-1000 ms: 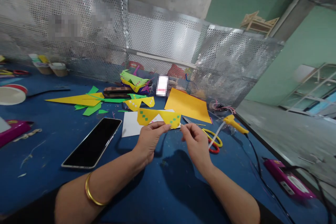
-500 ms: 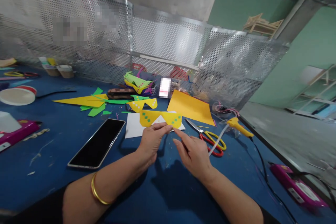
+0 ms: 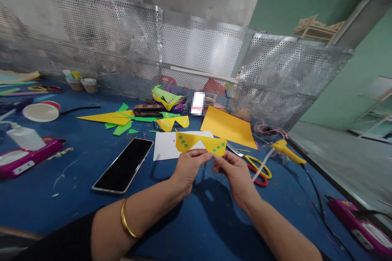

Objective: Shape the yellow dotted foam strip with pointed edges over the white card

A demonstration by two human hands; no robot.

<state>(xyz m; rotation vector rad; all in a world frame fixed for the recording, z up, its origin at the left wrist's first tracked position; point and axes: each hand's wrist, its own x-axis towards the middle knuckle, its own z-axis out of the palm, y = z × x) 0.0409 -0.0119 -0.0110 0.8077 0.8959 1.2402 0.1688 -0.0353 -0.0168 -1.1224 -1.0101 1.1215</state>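
Observation:
Between my two hands is a yellow paper mask (image 3: pixel 204 138) with green square dots on both sides and a pointed notch at its lower middle. My left hand (image 3: pixel 191 170) pinches its lower edge near the middle. Close beside it, my right hand (image 3: pixel 237 173) pinches the same edge, thumb and fingers together. Under and behind the mask lies a white sheet (image 3: pixel 165 147) on the blue table. Scissors (image 3: pixel 259 167) with red and yellow handles lie just right of my right hand, partly hidden by it. Another yellow paper mask (image 3: pixel 173 122) with white dots rests behind the sheet.
A phone (image 3: pixel 124 165) lies left of my hands. To the right are a yellow glue gun (image 3: pixel 289 153) and a magenta power strip (image 3: pixel 358 224). An orange-yellow sheet (image 3: pixel 229 126), green and yellow paper pieces (image 3: pixel 105 118) and stacked masks (image 3: pixel 167 97) lie farther back, before a perforated metal screen (image 3: pixel 199 45).
My right hand has gone from a pointing finger at the mask's edge to pinching it. The view has shifted slightly, so things on the table appear farther right.

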